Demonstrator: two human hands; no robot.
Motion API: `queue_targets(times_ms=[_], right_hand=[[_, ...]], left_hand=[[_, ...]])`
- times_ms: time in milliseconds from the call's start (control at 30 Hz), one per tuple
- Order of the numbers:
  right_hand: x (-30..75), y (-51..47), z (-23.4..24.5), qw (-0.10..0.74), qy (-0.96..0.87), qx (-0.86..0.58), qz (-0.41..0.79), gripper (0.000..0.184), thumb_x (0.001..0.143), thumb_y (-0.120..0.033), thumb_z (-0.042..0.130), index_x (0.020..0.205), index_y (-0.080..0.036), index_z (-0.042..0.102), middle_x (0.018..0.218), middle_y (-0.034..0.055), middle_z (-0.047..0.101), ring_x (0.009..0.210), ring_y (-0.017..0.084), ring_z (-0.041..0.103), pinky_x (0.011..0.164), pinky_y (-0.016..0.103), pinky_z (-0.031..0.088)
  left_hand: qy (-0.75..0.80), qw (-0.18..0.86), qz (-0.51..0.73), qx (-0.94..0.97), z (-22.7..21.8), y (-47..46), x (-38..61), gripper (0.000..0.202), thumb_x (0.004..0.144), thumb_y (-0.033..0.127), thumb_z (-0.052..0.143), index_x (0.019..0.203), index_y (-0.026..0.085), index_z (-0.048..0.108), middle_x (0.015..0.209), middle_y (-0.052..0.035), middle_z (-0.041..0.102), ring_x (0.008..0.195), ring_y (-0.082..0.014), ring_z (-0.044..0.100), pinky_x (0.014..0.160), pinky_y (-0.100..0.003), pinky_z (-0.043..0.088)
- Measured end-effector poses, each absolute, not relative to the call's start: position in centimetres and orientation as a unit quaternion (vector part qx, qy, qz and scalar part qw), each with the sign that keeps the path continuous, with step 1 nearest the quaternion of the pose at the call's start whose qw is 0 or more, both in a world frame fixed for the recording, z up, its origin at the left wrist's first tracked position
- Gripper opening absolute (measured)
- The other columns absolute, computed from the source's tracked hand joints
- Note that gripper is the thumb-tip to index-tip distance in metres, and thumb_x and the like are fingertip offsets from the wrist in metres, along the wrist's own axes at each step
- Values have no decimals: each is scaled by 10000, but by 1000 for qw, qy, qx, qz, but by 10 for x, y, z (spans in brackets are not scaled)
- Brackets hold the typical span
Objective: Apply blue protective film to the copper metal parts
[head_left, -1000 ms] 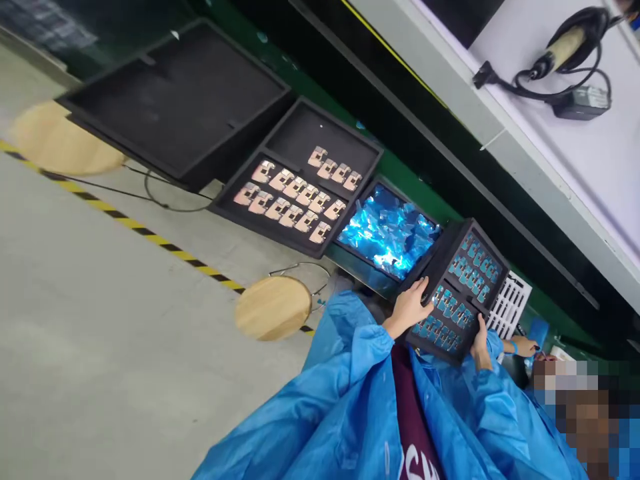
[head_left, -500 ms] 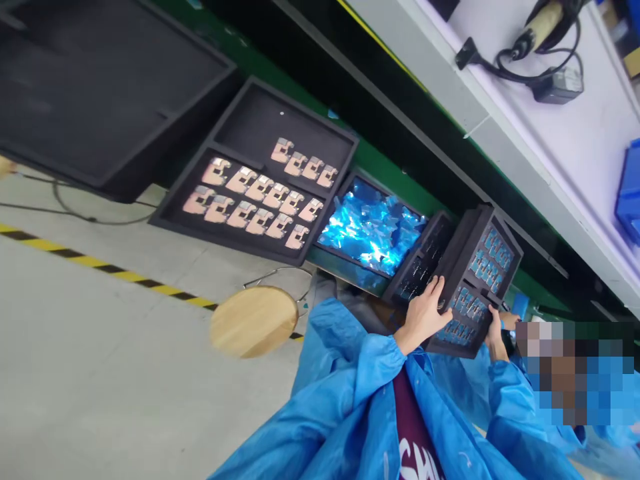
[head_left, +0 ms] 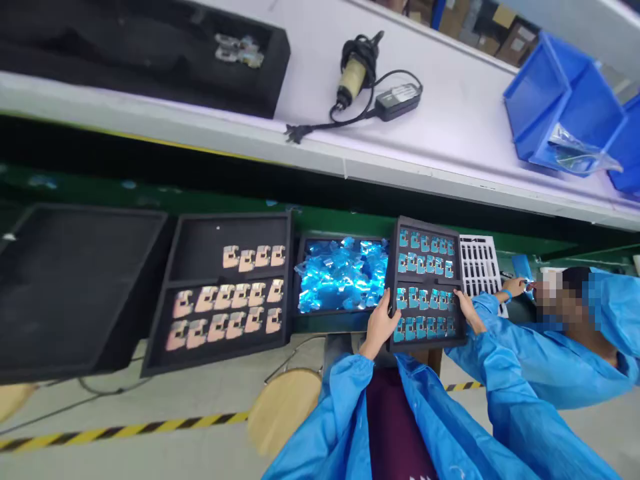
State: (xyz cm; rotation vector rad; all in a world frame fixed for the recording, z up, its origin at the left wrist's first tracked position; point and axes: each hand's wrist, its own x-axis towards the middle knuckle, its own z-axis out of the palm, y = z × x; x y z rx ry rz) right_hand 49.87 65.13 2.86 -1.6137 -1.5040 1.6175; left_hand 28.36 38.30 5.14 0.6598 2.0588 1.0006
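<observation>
My left hand (head_left: 380, 325) grips the left side of a black tray (head_left: 427, 280), thumb on the rim. My right hand (head_left: 469, 311) holds the same tray at its right side. Rows of small notched plates covered in blue film (head_left: 421, 298) lie in it, in two compartments. The tray appears nearly level; what is under it is hidden. Just left of it, a dark shallow box (head_left: 300, 257) holds a heap of crumpled blue film pieces (head_left: 345, 273).
Further left stand a tray (head_left: 195, 257) of pinkish metal plates (head_left: 219, 327) and a dark tray (head_left: 75, 287). A white slotted rack (head_left: 477, 257) and a co-worker in blue (head_left: 555, 360) are at right. A corded tool (head_left: 353, 80) and blue bins (head_left: 560, 107) occupy the shelf; a stool (head_left: 285, 407) stands below.
The view has swung round and straightened. The held tray, tilted before beside another black tray, now sits flatter next to the film box; that other tray no longer shows. Both hands keep hold.
</observation>
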Motion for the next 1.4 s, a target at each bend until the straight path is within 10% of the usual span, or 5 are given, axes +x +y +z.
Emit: queue_targets(times_ms=[133,733,967,1400], right_hand=[[502,652,22,206,-566,-595,532,234,858,-429,867,913,-213,793,960,54,816,1134,304,715,1109,423,546],[497,666,15,216,-619,-610,445,390,864,-573,788,993,-205,788,1075,124,830,1227,363,695,1173,462,470],[496,681,10,125,-612,-643,443,433,829,-632,740,840,-200,777,1026,213,821,1290,449,683,1180,525,468],[494,688,8,91,-650,-645,392,788,659,-830,621,1047,-166,794,1124,313,790,1291,564,679,1124,663,519]], left_hand=[[832,344,330,283,61,386,285,750,1025,267,559,1742,173,361,1762,-194,409,1519,-376,569,1198,-509,534],[840,332,284,323,79,406,277,759,1066,274,470,1782,172,238,1815,-197,285,1416,-377,661,1109,-494,594],[844,356,300,268,76,406,286,677,1092,314,542,1733,169,382,1736,-204,451,1569,-335,514,1252,-480,482],[792,418,418,155,89,394,270,603,988,488,724,1518,208,665,1549,-172,675,1368,-353,698,1122,-489,593]])
